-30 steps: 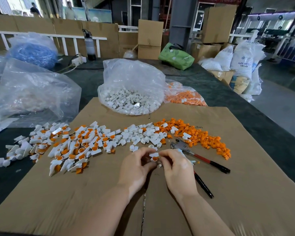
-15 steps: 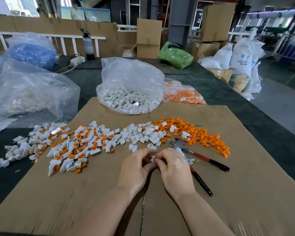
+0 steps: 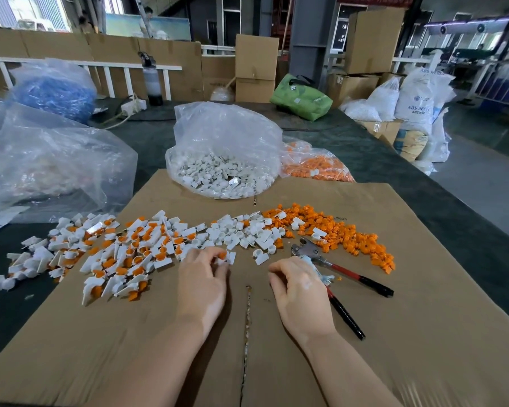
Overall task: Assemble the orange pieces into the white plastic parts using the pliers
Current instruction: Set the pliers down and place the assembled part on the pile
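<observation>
cardboard sheet (image 3: 394, 333) covers the table, with the parts strewn in a band across its far half. orange pieces (image 3: 344, 235) are small ribbed plugs, loose in a heap at the right end of that band. white plastic parts (image 3: 241, 233) are little ring-shaped clips with a flat tab, piled in the middle, some mixed into the edge of the orange heap. further left sits a spread of assembled pieces (image 3: 124, 257), white with orange showing in the ring, spilling off the cardboard onto the dark table. pliers (image 3: 340, 270) lie flat on the cardboard just right of the right hand, metal head toward the piles, red and black handles splayed apart, one handle running under the hand's edge.

left hand (image 3: 203, 277) is down at the near edge of the white pile, fingers curled, pinching a white part with orange in it (image 3: 225, 257) at the fingertips. right hand (image 3: 299, 284) rests beside the pliers with fingers curled under; can't tell if anything's in it.

behind the band, a clear bag of white parts (image 3: 221, 160) stands on the cardboard's far edge, and a bag of orange pieces (image 3: 315, 165) sits just right of it.
</observation>
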